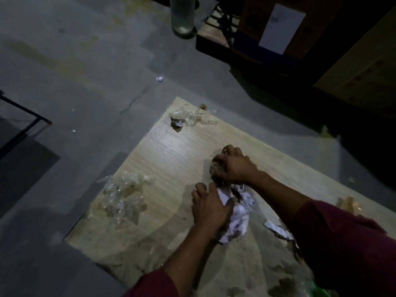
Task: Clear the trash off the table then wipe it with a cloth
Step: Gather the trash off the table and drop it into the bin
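A light wooden table (162,159) carries scattered trash. My left hand (209,207) grips a wad of crumpled white paper (237,219) near the table's middle. Just beyond it, my right hand (232,166) closes its fingers round a crumpled brownish-grey wad (215,168). Crumpled clear plastic wrap (122,196) lies at the table's left edge. More clear plastic (190,117) sits at the far corner with a small brown scrap (203,107). Torn paper pieces (276,229) lie under my right forearm. No cloth is in view.
A brownish wrapper (349,205) lies at the right edge, something green (317,291) at the bottom. On the grey floor are a small paper scrap (159,79), a clear bottle (182,16), a pallet with boxes (278,28) and a black frame (25,121).
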